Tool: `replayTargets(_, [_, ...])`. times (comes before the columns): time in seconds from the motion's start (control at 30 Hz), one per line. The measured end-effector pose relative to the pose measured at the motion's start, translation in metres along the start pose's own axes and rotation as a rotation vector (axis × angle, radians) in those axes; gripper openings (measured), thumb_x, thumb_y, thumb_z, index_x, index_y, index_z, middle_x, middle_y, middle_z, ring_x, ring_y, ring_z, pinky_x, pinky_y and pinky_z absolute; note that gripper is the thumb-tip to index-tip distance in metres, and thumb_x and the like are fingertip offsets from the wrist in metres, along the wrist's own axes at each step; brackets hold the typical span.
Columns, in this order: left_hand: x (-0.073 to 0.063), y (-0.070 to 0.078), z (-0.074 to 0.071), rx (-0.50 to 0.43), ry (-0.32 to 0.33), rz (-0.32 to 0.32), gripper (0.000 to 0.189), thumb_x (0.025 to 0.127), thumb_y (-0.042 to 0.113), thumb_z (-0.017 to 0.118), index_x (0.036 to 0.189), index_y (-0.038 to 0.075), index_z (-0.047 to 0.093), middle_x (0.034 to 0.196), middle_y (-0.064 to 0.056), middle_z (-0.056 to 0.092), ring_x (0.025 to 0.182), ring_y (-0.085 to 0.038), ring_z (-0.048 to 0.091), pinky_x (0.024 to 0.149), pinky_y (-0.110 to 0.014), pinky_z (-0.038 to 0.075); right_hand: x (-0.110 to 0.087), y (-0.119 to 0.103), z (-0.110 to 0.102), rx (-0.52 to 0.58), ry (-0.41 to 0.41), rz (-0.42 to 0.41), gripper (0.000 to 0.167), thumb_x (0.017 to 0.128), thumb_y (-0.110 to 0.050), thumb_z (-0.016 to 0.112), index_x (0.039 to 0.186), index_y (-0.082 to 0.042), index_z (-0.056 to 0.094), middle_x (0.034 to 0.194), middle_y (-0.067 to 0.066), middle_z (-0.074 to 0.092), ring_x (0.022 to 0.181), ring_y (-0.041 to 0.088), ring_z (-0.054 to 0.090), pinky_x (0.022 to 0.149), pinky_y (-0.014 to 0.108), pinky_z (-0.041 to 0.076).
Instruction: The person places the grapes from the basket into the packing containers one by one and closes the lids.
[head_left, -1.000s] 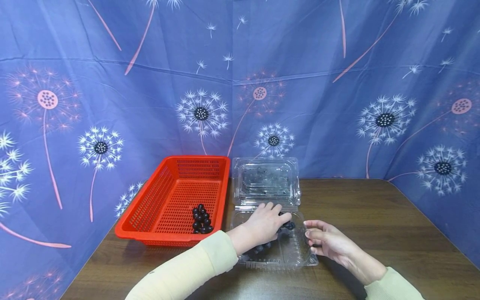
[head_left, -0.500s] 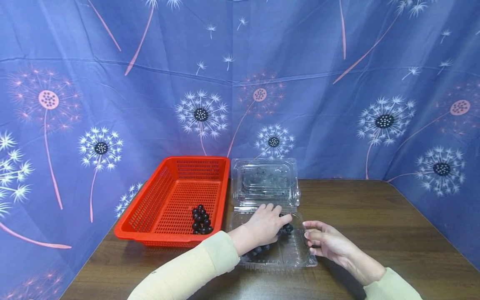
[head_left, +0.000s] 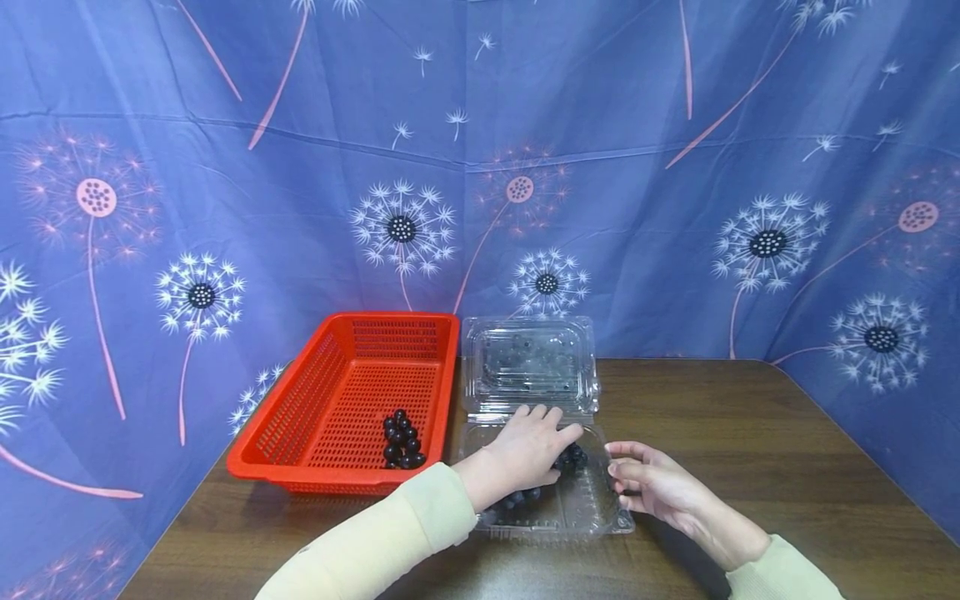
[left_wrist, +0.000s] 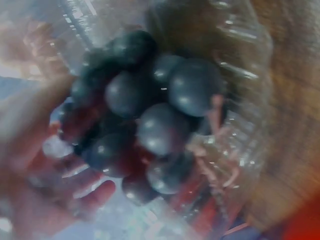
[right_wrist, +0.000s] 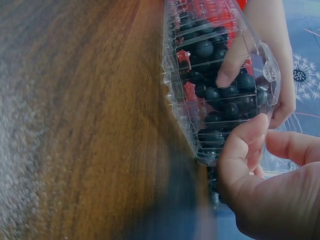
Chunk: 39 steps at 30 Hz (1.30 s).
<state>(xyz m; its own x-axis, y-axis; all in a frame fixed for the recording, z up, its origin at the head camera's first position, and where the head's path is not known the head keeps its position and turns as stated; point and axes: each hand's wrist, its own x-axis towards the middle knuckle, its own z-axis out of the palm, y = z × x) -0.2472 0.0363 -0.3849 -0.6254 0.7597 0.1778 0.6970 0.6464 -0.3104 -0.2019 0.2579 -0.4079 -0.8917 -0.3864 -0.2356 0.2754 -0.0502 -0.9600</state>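
Note:
A clear plastic clamshell container (head_left: 588,512) lies on the table, with dark grapes in its base. My left hand (head_left: 517,454) reaches down inside, its fingers around a bunch of grapes (left_wrist: 162,129); pinkish stems show at the bunch's side in the left wrist view. More grapes (head_left: 517,498) lie below the left wrist. On the right, my right hand (head_left: 660,483) holds the container's edge between thumb and bent fingers. In the right wrist view the container wall (right_wrist: 172,95) shows grapes through it, and one left finger dips among them.
A red slotted basket (head_left: 337,475) stands left of the container, with a small bunch of dark grapes (head_left: 402,442) in its near right corner. The clear lid (head_left: 532,367) stands up at the back, before a blue dandelion-print cloth (head_left: 645,208). Brown wooden table (head_left: 720,417) surrounds them.
My left fingers have shifted slightly, and the grapes beside the left thumb and fingertips sit a little lower and further left in view. The right hand keeps its place at the container's edge.

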Motion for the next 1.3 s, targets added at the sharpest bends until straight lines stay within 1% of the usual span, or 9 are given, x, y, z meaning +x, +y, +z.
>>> replayTargets(0.17, [0.0,0.001,-0.008,0.017,0.004,-0.009,0.061,0.072,0.054,0.072,0.122,0.03,0.046,0.112,0.001,0.055,0.101,-0.017,0.054,0.082,-0.034,0.045,0.0,-0.002,-0.001,-0.001,0.012,-0.008,0.046,0.089,-0.005,0.051,0.129,0.001,0.029,0.087,-0.004,0.052,0.074,0.006,0.052,0.066,0.023,0.048])
replayTargets(0.33, [-0.003,0.001,-0.014,0.023,0.013,-0.003,0.061,0.072,0.053,0.072,0.122,0.03,0.047,0.112,0.001,0.055,0.101,-0.017,0.054,0.081,-0.033,0.045,0.001,-0.002,0.0,-0.013,0.022,0.0,0.047,0.088,-0.005,0.051,0.129,0.002,0.029,0.086,-0.004,0.051,0.074,0.006,0.052,0.067,0.022,0.048])
replayTargets(0.43, [-0.007,-0.001,-0.017,0.02,0.036,-0.004,0.06,0.072,0.053,0.073,0.121,0.03,0.048,0.11,0.001,0.055,0.098,-0.017,0.054,0.078,-0.033,0.044,0.001,-0.001,0.0,-0.012,0.02,0.007,0.05,0.089,-0.005,0.051,0.131,0.003,0.027,0.087,-0.004,0.051,0.074,0.006,0.052,0.067,0.022,0.048])
replayTargets(0.57, [-0.014,-0.005,-0.023,0.024,0.072,-0.016,0.061,0.07,0.053,0.074,0.12,0.03,0.048,0.106,0.002,0.055,0.095,-0.017,0.053,0.073,-0.032,0.042,0.0,0.001,-0.001,-0.003,0.002,-0.009,0.051,0.089,-0.006,0.051,0.132,0.003,0.026,0.086,-0.005,0.052,0.074,0.006,0.052,0.067,0.022,0.048])
replayTargets(0.7, [-0.02,-0.008,-0.031,0.017,0.083,-0.021,0.061,0.069,0.053,0.074,0.12,0.031,0.049,0.107,0.001,0.055,0.096,-0.018,0.053,0.074,-0.033,0.043,0.0,0.002,-0.002,0.01,-0.012,-0.025,0.048,0.089,-0.006,0.051,0.131,0.002,0.028,0.086,-0.006,0.054,0.075,0.005,0.053,0.067,0.023,0.048])
replayTargets(0.8, [-0.023,-0.009,-0.036,0.008,0.092,-0.012,0.061,0.07,0.052,0.074,0.121,0.03,0.049,0.109,0.0,0.055,0.097,-0.018,0.053,0.076,-0.034,0.043,0.0,0.003,-0.002,0.016,-0.015,-0.02,0.047,0.089,-0.006,0.051,0.13,0.0,0.029,0.087,-0.005,0.054,0.075,0.005,0.053,0.067,0.023,0.048])
replayTargets(0.97, [-0.028,-0.008,-0.043,0.017,0.134,0.013,0.063,0.069,0.053,0.075,0.121,0.029,0.049,0.106,0.001,0.055,0.095,-0.017,0.053,0.071,-0.031,0.042,0.001,0.004,-0.002,0.006,-0.011,-0.011,0.049,0.089,-0.006,0.051,0.131,0.003,0.027,0.087,-0.005,0.053,0.074,0.005,0.052,0.067,0.022,0.048])
replayTargets(1.07, [-0.031,-0.009,-0.048,0.017,0.158,0.017,0.062,0.068,0.053,0.075,0.119,0.029,0.049,0.104,0.002,0.055,0.094,-0.016,0.053,0.07,-0.03,0.041,0.001,0.004,-0.001,0.0,-0.007,-0.012,0.051,0.088,-0.006,0.052,0.131,0.004,0.027,0.086,-0.005,0.052,0.074,0.005,0.052,0.067,0.022,0.048])
replayTargets(1.3, [-0.038,-0.013,-0.06,0.012,0.18,0.014,0.059,0.069,0.051,0.075,0.118,0.029,0.049,0.103,0.003,0.053,0.093,-0.016,0.051,0.071,-0.03,0.04,0.001,0.006,-0.002,0.01,-0.016,-0.017,0.049,0.088,-0.007,0.052,0.131,0.002,0.029,0.086,-0.005,0.053,0.074,0.005,0.053,0.067,0.022,0.048])
